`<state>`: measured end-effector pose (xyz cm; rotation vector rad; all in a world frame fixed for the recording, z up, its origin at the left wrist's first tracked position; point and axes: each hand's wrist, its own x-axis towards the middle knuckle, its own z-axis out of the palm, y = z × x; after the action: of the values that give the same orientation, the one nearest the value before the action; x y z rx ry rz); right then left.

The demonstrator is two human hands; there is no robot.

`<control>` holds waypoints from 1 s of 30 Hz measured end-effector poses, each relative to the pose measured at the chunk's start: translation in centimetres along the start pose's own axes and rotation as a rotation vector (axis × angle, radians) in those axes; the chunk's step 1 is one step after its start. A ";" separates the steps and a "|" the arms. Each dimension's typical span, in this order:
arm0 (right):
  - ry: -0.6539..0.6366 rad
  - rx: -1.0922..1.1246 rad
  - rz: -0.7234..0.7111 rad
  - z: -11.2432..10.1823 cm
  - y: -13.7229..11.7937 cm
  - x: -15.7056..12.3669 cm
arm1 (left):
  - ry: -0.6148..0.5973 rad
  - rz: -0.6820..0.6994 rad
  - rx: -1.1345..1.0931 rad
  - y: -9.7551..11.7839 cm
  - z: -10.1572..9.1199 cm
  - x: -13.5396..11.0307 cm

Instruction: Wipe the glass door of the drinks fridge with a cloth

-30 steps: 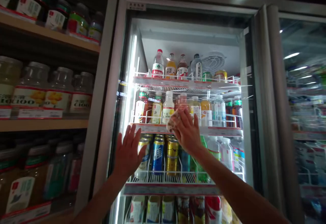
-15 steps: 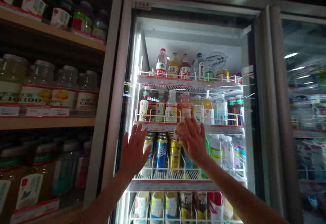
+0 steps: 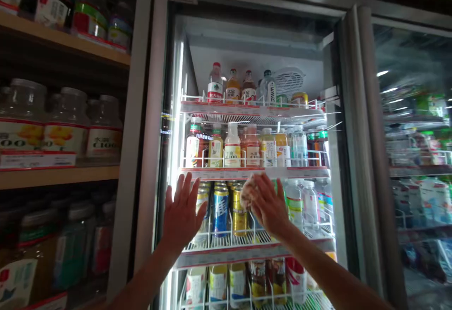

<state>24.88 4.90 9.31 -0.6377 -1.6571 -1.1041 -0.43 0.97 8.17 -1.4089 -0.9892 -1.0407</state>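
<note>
A closed glass door (image 3: 247,35) of a lit drinks fridge stands in front of me. Flat against its left part lies my left hand (image 3: 182,216), fingers spread, holding nothing. Under the fingers of my right hand (image 3: 270,206) is a crumpled, pale cloth (image 3: 248,193), pressed to the glass near the middle. Behind the pane, a blue can (image 3: 221,213) and a gold can (image 3: 239,218) show between the hands. My right hand hides part of the shelf behind it.
Wooden shelves (image 3: 63,173) with rows of bottles stand at the left. The metal door frame (image 3: 150,112) runs between them and the glass. On the right is a second glass door (image 3: 411,112). Inside the fridge, bottles (image 3: 232,147) stand on wire shelves.
My right hand with the cloth has moved a little down the glass. My left hand stays flat with fingers spread. The view has shifted slightly to the right.
</note>
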 end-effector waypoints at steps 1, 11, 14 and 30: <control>0.038 -0.028 0.092 0.0 0.5 0.2 | 0.003 -0.003 -0.007 0.0 0.0 0.0; -0.017 -0.040 0.060 0.1 -0.5 1.2 | 0.021 0.011 -0.016 0.1 -0.1 0.1; 0.040 -0.096 0.236 0.1 -0.8 2.8 | 0.018 0.014 -0.020 0.0 -0.1 0.0; -0.115 -0.015 -0.089 -0.7 -1.8 -2.1 | 0.005 0.003 -0.060 0.1 -0.3 -0.3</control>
<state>24.46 3.69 6.76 -0.6526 -1.7915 -1.1632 -0.42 0.69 7.86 -1.4555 -0.9587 -1.0787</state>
